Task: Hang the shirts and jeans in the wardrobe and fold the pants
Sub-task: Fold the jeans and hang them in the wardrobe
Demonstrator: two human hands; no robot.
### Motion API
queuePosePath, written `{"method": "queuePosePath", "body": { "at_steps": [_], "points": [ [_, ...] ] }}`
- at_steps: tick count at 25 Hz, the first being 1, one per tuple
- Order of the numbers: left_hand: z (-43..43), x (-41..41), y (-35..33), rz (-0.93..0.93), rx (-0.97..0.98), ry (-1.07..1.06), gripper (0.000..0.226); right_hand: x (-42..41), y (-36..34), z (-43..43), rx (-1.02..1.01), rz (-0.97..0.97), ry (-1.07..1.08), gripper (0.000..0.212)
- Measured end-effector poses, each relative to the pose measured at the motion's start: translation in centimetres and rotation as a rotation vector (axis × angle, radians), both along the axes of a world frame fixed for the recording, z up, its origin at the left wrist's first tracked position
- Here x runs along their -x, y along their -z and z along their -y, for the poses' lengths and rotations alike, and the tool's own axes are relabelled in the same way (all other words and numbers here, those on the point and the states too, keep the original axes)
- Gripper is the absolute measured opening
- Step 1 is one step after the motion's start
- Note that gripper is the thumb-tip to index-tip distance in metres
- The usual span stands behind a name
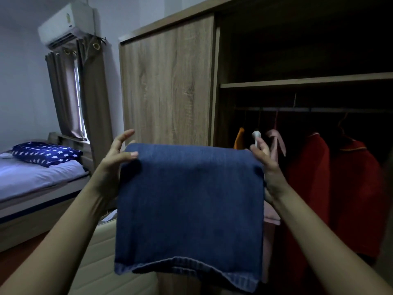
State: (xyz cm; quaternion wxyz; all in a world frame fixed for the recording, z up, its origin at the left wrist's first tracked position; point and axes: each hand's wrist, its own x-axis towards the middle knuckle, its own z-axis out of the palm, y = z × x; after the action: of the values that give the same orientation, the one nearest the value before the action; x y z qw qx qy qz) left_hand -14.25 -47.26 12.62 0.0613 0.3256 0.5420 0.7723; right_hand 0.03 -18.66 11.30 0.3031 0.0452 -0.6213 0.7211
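You're holding the blue jeans (189, 209) up in front of you, folded over so they're hanging down from a straight top edge, hems at the bottom. Your left hand (114, 160) is pinching the top left corner, thumb on the front of the fabric, other fingers spread loose behind. Your right hand (265, 162) is gripping the top right corner together with a white hanger hook (256, 136) that's sticking up above your fingers; the rest of the hanger is hidden behind the denim. Beyond the jeans, the wardrobe (168, 81) is standing open on its right side, sliding door pushed left. On its rail (308, 109), an orange garment (239, 138), a pink one (276, 141) and two red shirts (331, 188) are hanging. Far left, a bed (32, 179) with a star-print pillow (46, 153), curtains (85, 92) and an air conditioner (66, 22).
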Motion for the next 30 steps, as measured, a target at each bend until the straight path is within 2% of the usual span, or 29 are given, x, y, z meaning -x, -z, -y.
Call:
{"method": "queuePosePath", "body": {
  "at_steps": [2, 4, 6, 7, 9, 13, 14, 15, 17, 20, 23, 24, 27, 28, 30],
  "points": [
    [0.4, 0.6, -0.2, -0.126, 0.016, -0.006, 0.084, -1.2, -0.7, 0.0, -0.204, -0.049, -0.009, 0.117],
    [0.5, 0.6, -0.7, -0.214, -0.043, -0.027, 0.077, -1.5, -0.9, -0.5, -0.433, -0.058, 0.036, 0.119],
    [0.4, 0.6, -0.9, -0.279, -0.098, -0.104, 0.068, -1.3, -1.2, -0.2, -0.542, -0.127, 0.121, 0.122],
    [0.5, 0.6, -1.1, -0.302, -0.112, -0.149, 0.065, -1.4, -1.5, 0.1, -0.546, -0.168, 0.169, 0.114],
    [0.8, 0.3, -1.3, -0.355, -0.113, -0.199, 0.066, -1.3, -1.7, 0.7, -0.554, -0.242, 0.298, 0.085],
    [1.2, -0.1, -1.1, -0.486, 0.087, -0.155, 0.115, -0.5, -2.0, 0.7, -0.545, -0.274, 0.611, 0.038],
    [0.8, -0.1, -0.9, -0.516, 0.136, -0.197, 0.111, -0.3, -2.0, 0.5, -0.541, -0.268, 0.688, 0.034],
    [0.4, 0.2, -0.7, -0.518, 0.16, -0.234, 0.097, 0.0, -2.0, 0.3, -0.547, -0.252, 0.763, 0.035],
    [-0.4, 1.4, -0.3, -0.502, 0.163, -0.293, 0.056, 0.2, -2.0, 0.4, -0.563, -0.236, 0.84, 0.04],
    [-1.1, 2.8, 0.9, -0.455, 0.116, -0.347, 0.022, 0.5, -1.8, 1.0, -0.521, -0.258, 0.741, 0.033],
    [-2.5, 2.7, 1.2, -0.357, 0.02, -0.377, 0.005, 1.8, -2.2, 0.3, -0.52, -0.104, 0.693, 0.035],
    [-2.8, 2.8, 1.2, -0.329, 0.021, -0.343, 0.009, 2.5, -2.4, -0.1, -0.503, -0.016, 0.667, 0.037],
    [-3.8, 3.7, 1.2, -0.159, 0.12, -0.167, 0.073, 2.9, -4.3, 0.8, -0.32, 0.192, 0.55, 0.028],
    [-4.0, 4.2, 1.3, -0.095, 0.119, -0.162, 0.075, 2.7, -4.7, 1.2, -0.213, 0.195, 0.448, 0.024],
    [-4.1, 4.3, 0.6, -0.01, 0.112, -0.248, 0.042, 2.3, -4.6, 0.7, 0.021, 0.15, 0.138, 0.027]
  ]
}}
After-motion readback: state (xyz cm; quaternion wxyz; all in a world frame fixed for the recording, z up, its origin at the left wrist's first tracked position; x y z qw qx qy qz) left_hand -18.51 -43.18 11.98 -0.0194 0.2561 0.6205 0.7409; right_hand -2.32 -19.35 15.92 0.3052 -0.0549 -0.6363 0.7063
